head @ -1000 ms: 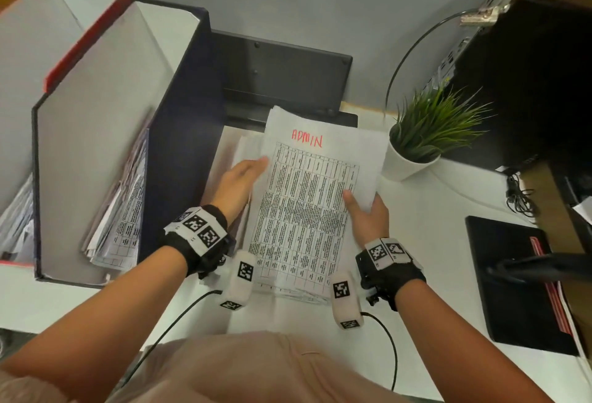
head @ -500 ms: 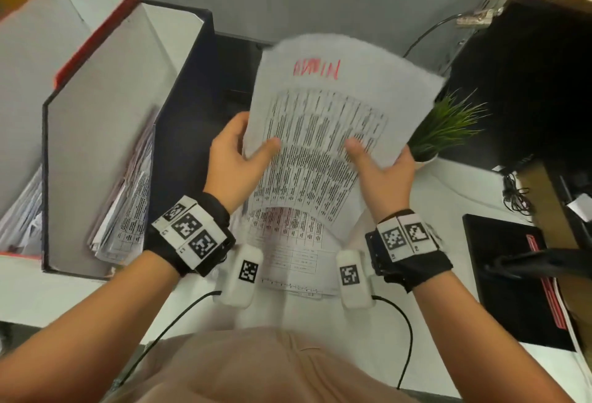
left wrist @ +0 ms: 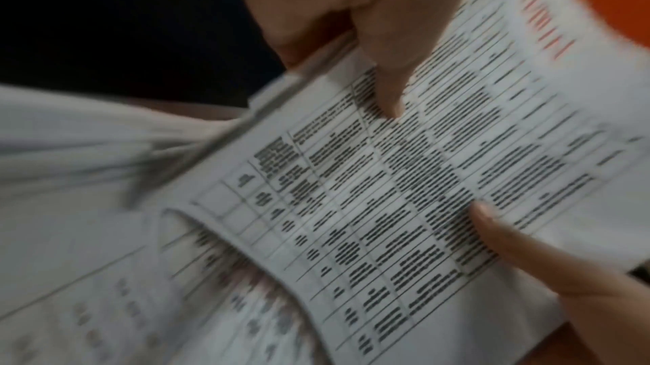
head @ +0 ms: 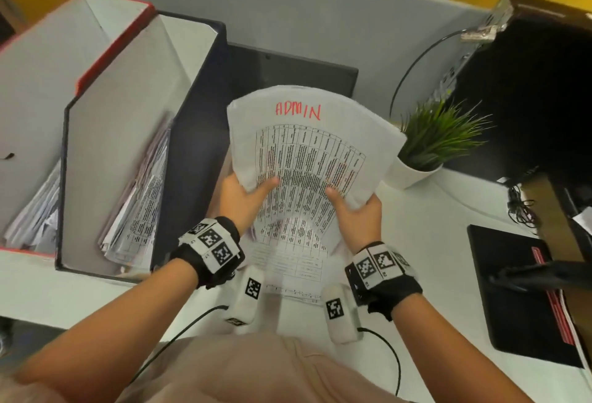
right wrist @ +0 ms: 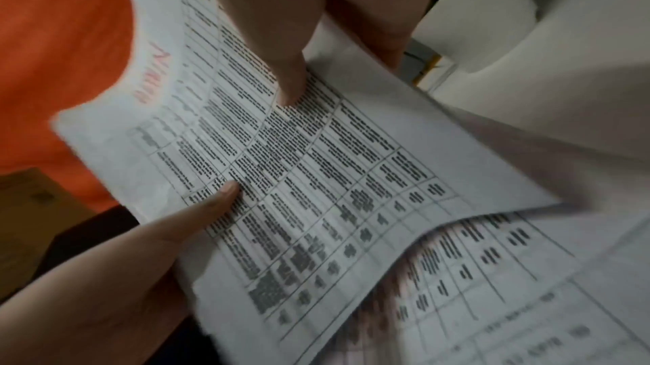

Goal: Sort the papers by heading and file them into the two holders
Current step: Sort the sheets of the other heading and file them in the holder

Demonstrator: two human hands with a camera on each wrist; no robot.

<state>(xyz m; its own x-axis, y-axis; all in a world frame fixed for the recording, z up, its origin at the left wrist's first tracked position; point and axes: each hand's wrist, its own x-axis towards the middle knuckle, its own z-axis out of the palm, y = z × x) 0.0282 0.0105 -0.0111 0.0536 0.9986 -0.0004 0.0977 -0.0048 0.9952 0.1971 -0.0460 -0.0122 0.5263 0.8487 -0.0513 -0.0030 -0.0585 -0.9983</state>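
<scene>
From the head view we see a thin white sheet [head: 307, 152] headed ADMIN in red, printed with a ruled table, held up above the table [head: 448, 210] and bowed into an arch along its top edge. The left hand [head: 243, 200] pinches its lower left edge, thumb on the printed face; the right hand [head: 358, 213] pinches the lower right edge the same way. Under it a flat pile of papers [head: 288, 261] lies on the table. Left of the hands stand two stiff card holders: a dark blue holder [head: 192, 133] just beside the sheet, slanted papers inside, and a red-edged holder [head: 112, 47] beyond it (also holding papers). A potted plant [head: 439, 136] stands close at the sheet's right corner, and a black mat [head: 525, 290] lies well apart on the right.

From the left wrist view, blurred, the left thumb [left wrist: 387, 73] presses the sheet [left wrist: 439, 176] while fingers [left wrist: 299, 43] curl behind its edge.

From the right wrist view, the right thumb [right wrist: 281, 65] pins the sheet [right wrist: 316, 190] and fingers [right wrist: 379, 26] fold behind; the left thumb [right wrist: 214, 204] pinches the far edge.
</scene>
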